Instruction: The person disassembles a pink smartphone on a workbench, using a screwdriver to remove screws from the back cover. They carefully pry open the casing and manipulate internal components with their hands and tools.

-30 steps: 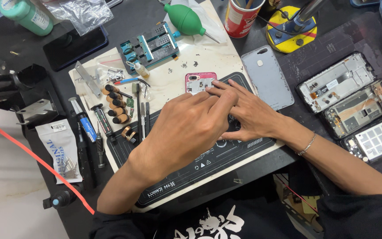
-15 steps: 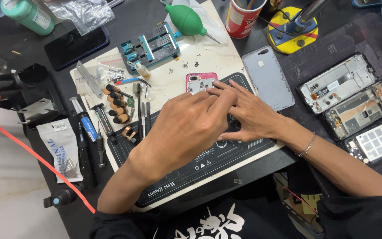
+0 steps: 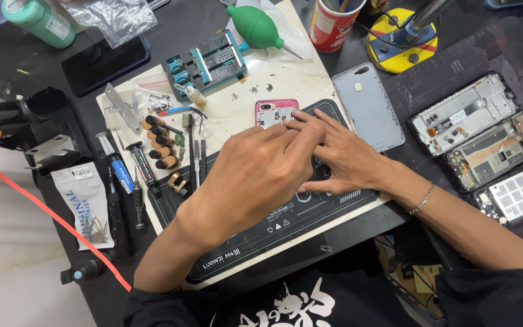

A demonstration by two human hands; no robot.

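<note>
While both hands press flat and open over the pink phone (image 3: 275,113), it lies just beyond the fingertips — long axis near-to-far, mostly hidden — right hand (image 3: 347,158) nearer than left hand (image 3: 255,175), neither visibly gripping.

Bright, even overhead light; soft shadows fall under the hands. Sharp focus around the black mat (image 3: 310,224), with faint glare.
</note>
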